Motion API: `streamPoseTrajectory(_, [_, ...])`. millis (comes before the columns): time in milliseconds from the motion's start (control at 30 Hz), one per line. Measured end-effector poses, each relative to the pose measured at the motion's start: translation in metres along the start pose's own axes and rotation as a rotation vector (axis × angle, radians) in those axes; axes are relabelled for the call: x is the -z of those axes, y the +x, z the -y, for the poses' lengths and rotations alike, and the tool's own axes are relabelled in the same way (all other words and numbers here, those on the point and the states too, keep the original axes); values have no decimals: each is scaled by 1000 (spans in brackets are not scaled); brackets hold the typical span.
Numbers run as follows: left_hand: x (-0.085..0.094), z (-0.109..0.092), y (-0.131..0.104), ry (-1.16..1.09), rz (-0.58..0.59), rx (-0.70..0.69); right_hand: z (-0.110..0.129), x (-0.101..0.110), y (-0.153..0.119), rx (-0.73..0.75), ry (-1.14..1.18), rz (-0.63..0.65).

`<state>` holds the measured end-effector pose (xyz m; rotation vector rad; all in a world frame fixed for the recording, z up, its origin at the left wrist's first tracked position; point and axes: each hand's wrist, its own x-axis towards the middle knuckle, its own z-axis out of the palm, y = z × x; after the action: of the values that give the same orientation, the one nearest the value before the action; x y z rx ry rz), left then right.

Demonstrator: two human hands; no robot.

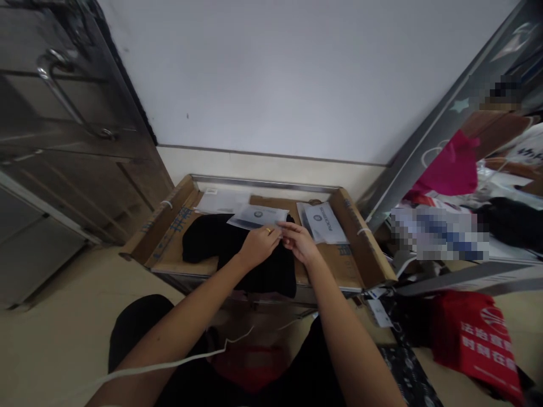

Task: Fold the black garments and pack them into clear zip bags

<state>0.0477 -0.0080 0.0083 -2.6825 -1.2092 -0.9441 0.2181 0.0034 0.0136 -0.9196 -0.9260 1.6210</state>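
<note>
A translucent plastic bag point(259, 215) with a round dark logo lies over black folded cloth point(207, 234) on the cardboard-lined table. My left hand point(261, 245) has its fingers pinched at the bag's lower right corner, a ring on one finger. Beside it, my right hand point(298, 242) closes its thumb and fingers on the same corner, the fingertips of both hands nearly touching. Another printed bag point(326, 224) rests to the right of my hands. At the back left lies a white packet point(223, 200).
Raised cardboard flaps point(365, 240) border the table's sides. A metal door point(72, 113) stands on the left. To the right are a cluttered table point(504, 265) and a red bag point(479, 339) beneath it. A white cord point(169, 364) crosses my left forearm.
</note>
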Motion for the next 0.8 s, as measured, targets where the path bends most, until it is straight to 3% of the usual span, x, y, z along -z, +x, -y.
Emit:
streamPoseTrajectory(100, [-7,5,-6,-9,-24,-26,-2,2,0,6,7,29])
streamPoseTrajectory(367, [-4,4,-7,56,-20,-27,-3,1,1,16,-23,42])
streamPoseTrajectory(600, [-4,13,-10,175,-46,127,-4,0,2,18,-19,10])
streamPoseTrajectory(800, [23,41,-17,312,85,323,-4,3,4,27,10,1])
